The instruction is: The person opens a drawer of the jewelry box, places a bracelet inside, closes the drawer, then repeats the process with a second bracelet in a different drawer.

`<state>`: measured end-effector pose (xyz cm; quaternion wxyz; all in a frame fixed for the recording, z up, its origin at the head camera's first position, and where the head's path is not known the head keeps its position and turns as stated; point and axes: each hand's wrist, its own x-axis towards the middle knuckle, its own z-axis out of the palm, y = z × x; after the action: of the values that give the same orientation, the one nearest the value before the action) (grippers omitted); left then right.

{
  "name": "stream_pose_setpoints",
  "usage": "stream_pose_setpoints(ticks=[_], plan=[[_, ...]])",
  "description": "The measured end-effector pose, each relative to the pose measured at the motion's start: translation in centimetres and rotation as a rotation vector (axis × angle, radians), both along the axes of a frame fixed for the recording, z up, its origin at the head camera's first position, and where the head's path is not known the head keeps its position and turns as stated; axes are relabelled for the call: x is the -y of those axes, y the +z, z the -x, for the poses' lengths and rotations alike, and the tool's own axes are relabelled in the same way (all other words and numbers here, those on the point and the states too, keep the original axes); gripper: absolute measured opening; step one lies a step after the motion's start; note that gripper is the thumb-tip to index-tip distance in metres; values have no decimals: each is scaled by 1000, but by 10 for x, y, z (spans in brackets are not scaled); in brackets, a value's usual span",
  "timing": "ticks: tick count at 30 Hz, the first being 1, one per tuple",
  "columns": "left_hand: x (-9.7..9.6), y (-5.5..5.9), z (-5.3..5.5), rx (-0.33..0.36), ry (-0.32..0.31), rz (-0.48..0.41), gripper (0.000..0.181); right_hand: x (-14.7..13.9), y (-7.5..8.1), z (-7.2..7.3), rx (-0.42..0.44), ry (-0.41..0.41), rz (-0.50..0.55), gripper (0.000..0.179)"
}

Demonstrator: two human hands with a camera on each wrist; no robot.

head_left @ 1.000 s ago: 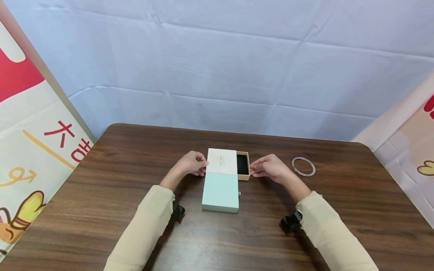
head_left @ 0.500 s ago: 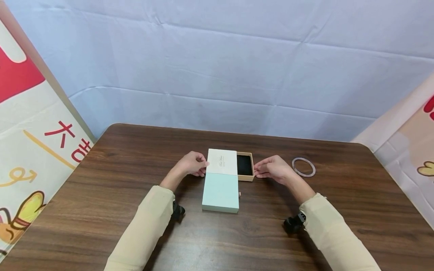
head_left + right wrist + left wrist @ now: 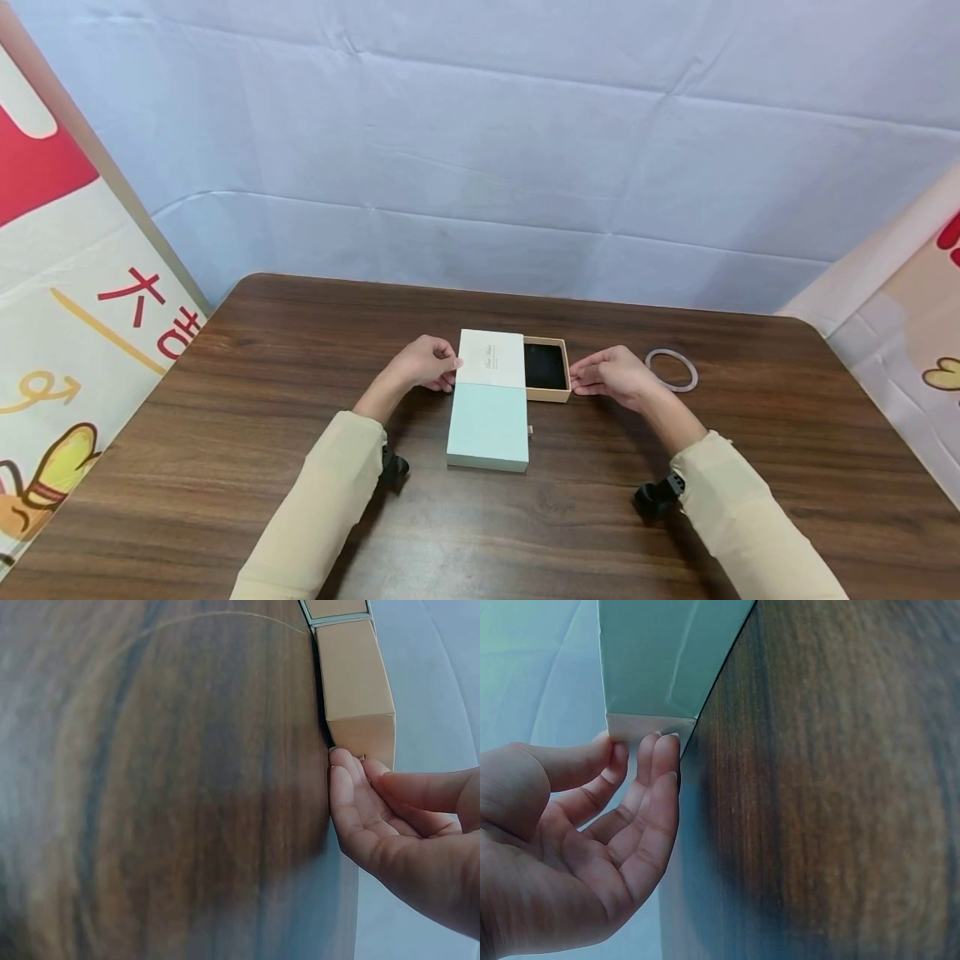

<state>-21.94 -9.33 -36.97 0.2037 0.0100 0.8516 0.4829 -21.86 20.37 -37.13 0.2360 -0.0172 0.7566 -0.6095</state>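
A flat drawer-style gift box lies on the table, its far half white [image 3: 491, 358] with small print and its near half mint green [image 3: 489, 425]. From the white half's right side a tan drawer [image 3: 567, 393] with a black lining [image 3: 545, 367] stands partly out. My left hand [image 3: 426, 363] grips the white half's left end, thumb at its corner [image 3: 619, 731] and fingertips against the end face. My right hand [image 3: 611, 373] pinches at the end face of the drawer [image 3: 356, 671], where a tiny dark bit shows between fingers and thumb; the rest is hidden.
A pale lilac bangle [image 3: 692, 382] lies on the dark wood table [image 3: 300, 350] just right of my right hand. A small pull tab [image 3: 530, 431] sticks out of the mint half. A pale cloth [image 3: 480, 167] hangs behind the table.
My right hand has moved steadily to the right, and the drawer has slid further out with it, showing more black lining. The left hand and the box's outer case have stayed put.
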Motion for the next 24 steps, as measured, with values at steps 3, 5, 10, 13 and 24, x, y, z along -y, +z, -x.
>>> stream_pose_setpoints(ticks=[3, 5, 10, 13, 24], plan=[[0, -1, 0, -2, -1, 0, 16, -1, 0, 0, 2, 1, 6, 26], [0, -1, 1, -2, -1, -1, 16, -1, 0, 0, 1, 0, 6, 26], [1, -3, 2, 1, -2, 1, 16, -2, 0, 0, 1, -7, 8, 26], [1, -3, 2, 1, -6, 0, 16, -2, 0, 0, 0, -8, 12, 26], [1, -3, 2, 6, -2, -5, 16, -5, -1, 0, 1, -9, 15, 25]])
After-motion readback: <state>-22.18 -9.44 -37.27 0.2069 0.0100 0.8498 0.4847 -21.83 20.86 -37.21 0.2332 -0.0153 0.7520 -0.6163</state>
